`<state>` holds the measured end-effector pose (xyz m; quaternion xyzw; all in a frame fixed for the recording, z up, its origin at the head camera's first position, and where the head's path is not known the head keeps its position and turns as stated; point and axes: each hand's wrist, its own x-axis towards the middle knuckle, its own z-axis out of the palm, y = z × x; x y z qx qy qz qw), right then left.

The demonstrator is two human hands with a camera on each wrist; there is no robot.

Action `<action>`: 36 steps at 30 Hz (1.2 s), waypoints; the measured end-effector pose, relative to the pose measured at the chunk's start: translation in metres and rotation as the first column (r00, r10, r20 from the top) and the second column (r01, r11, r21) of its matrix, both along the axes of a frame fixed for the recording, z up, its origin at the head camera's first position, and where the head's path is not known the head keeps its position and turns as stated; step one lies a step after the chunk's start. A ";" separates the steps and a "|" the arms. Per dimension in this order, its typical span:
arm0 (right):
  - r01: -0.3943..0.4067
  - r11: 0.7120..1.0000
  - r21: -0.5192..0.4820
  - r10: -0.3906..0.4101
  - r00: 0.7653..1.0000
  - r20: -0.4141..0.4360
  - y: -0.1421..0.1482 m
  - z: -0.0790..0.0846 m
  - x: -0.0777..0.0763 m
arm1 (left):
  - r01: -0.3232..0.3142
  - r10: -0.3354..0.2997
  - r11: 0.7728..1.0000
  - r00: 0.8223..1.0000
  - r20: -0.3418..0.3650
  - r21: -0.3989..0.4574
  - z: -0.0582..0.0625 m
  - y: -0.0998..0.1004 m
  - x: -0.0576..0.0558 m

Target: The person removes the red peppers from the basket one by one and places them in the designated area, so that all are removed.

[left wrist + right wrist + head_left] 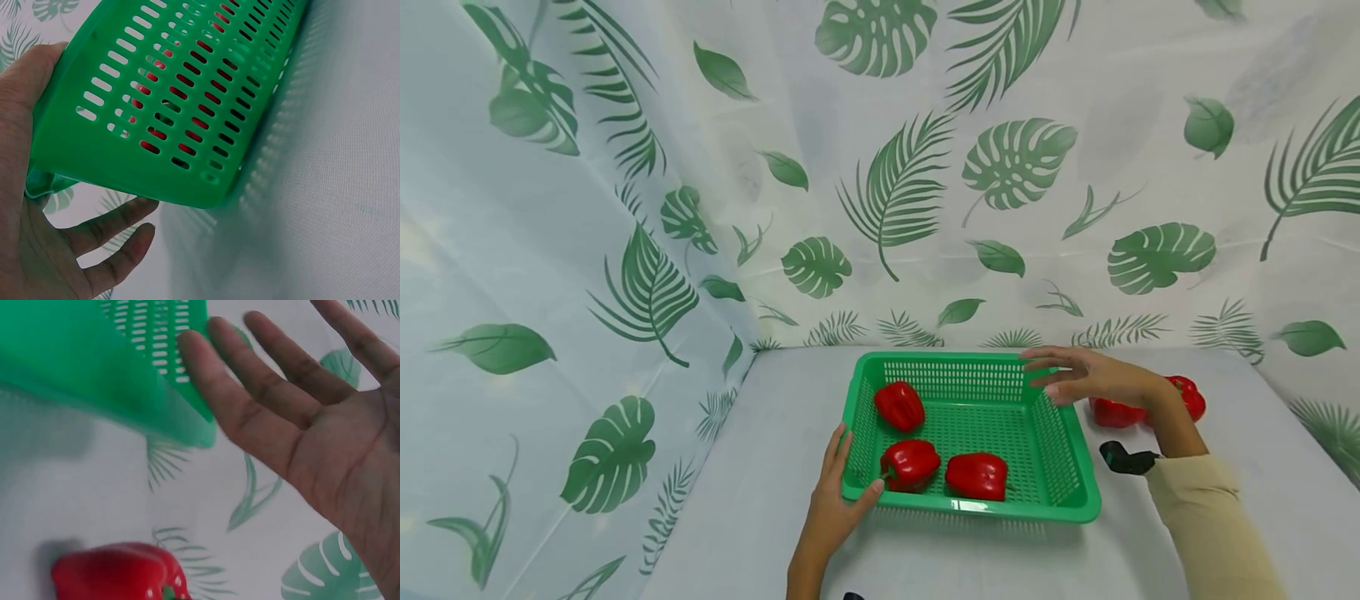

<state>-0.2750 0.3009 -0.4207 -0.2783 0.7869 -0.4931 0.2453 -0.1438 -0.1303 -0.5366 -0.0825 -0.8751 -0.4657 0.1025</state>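
Observation:
A green plastic basket (977, 510) with slotted walls stands in front of me, holding red bell peppers: one at the back left (899, 407), one at the front left (911, 465) and one at the front middle (977, 477). My left hand (831, 508) holds the basket's near left corner, thumb at the front rim and fingers along the left side. Over the far right corner hovers my right hand (1093, 375), fingers extended and spread, nothing in them. More red bell peppers (1116, 413) lie right of the basket, partly hidden by my right forearm.
A white table (752, 433) carries the basket. Behind and to the left hang white sheets (910, 308) printed with green leaves. A black strap-like piece (1126, 458) sits at my right wrist, by the beige sleeve (1213, 517).

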 end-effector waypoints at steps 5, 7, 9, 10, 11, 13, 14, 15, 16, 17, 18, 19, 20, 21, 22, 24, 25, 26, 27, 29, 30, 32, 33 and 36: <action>-0.083 0.994 0.070 0.072 0.986 0.148 -0.020 -0.002 -0.009 | 0.000 0.000 1.000 1.000 0.005 0.009 0.000 0.000 0.000; -0.097 0.991 0.096 0.078 0.979 0.190 -0.029 -0.003 -0.013 | 0.001 -0.001 1.000 1.000 0.005 0.011 -0.001 0.000 0.000; -0.106 0.986 0.125 0.077 0.972 0.221 -0.038 -0.004 -0.016 | 0.000 0.000 1.000 1.000 0.005 0.010 -0.001 -0.001 0.000; -0.113 0.984 0.137 0.079 0.969 0.232 -0.042 -0.005 -0.018 | -0.001 0.001 1.000 1.000 0.005 0.009 -0.001 -0.001 0.000; -0.116 0.982 0.148 0.077 0.966 0.245 -0.046 -0.005 -0.019 | -0.001 0.001 1.000 1.000 0.005 0.010 -0.001 -0.001 0.001; -0.125 0.977 0.171 0.078 0.963 0.259 -0.054 -0.007 -0.020 | 0.000 0.000 1.000 1.000 0.006 0.014 -0.001 -0.001 0.001; -0.135 0.974 0.182 0.084 0.961 0.262 -0.058 -0.008 -0.021 | 0.001 -0.001 1.000 1.000 0.007 0.018 -0.001 -0.001 0.000; -0.145 0.970 0.193 0.091 0.959 0.267 -0.062 -0.009 -0.021 | 0.003 -0.003 1.000 1.000 0.008 0.022 -0.001 -0.001 0.000; -0.155 0.967 0.203 0.095 0.956 0.278 -0.066 -0.010 -0.021 | 0.005 -0.006 1.000 1.000 0.008 0.022 -0.001 -0.001 0.000; -0.165 0.962 0.216 0.099 0.952 0.288 -0.069 -0.011 -0.021 | 0.007 -0.007 1.000 1.000 0.009 0.019 -0.001 -0.001 0.000; -0.179 0.957 0.228 0.107 0.949 0.298 -0.073 -0.012 -0.021 | 0.008 -0.008 1.000 1.000 0.012 0.019 -0.001 -0.001 0.000; -0.196 0.951 0.239 0.118 0.944 0.307 -0.077 -0.014 -0.021 | 0.008 -0.009 1.000 1.000 0.013 0.016 0.000 -0.001 0.000; -0.208 0.945 0.254 0.123 0.941 0.315 -0.081 -0.015 -0.021 | 0.008 -0.008 1.000 1.000 0.014 0.011 0.000 -0.001 0.000; -0.217 0.940 0.264 0.125 0.938 0.324 -0.085 -0.016 -0.021 | 0.007 -0.007 1.000 1.000 0.013 0.010 0.000 -0.001 0.000; -0.226 0.935 0.274 0.128 0.934 0.333 -0.088 -0.018 -0.020 | 0.006 -0.007 1.000 1.000 0.013 0.007 0.000 0.000 0.000; -0.241 0.925 0.293 0.135 0.931 0.340 -0.094 -0.021 -0.019 | 0.006 -0.006 1.000 1.000 0.014 0.012 0.001 0.001 0.000; -0.247 0.920 0.304 0.136 0.929 0.343 -0.098 -0.022 -0.019 | 0.004 -0.004 1.000 1.000 0.011 0.013 0.001 0.000 0.000; -0.252 0.916 0.314 0.136 0.928 0.348 -0.101 -0.024 -0.020 | 0.004 -0.004 1.000 1.000 0.009 0.015 0.001 0.000 -0.001; -0.257 0.911 0.324 0.136 0.926 0.352 -0.103 -0.025 -0.020 | 0.004 -0.004 1.000 1.000 0.008 0.020 0.001 0.000 -0.001; -0.269 0.900 0.343 0.138 0.922 0.362 -0.108 -0.029 -0.020 | 0.005 -0.005 1.000 1.000 0.009 0.020 0.001 0.000 -0.002; -0.275 0.896 0.349 0.137 0.918 0.371 -0.110 -0.030 -0.019 | 0.005 -0.005 1.000 1.000 0.010 0.020 0.001 0.000 -0.002; -0.288 0.888 0.359 0.140 0.912 0.385 -0.114 -0.034 -0.018 | 0.004 -0.004 1.000 1.000 0.012 0.020 0.001 0.000 -0.001; -0.296 0.884 0.362 0.143 0.909 0.392 -0.116 -0.036 -0.017 | 0.004 -0.004 1.000 1.000 0.013 0.022 0.001 0.000 -0.001; -0.321 0.872 0.369 0.155 0.897 0.414 -0.120 -0.040 -0.015 | 0.003 -0.003 1.000 1.000 0.016 0.024 0.001 0.000 0.000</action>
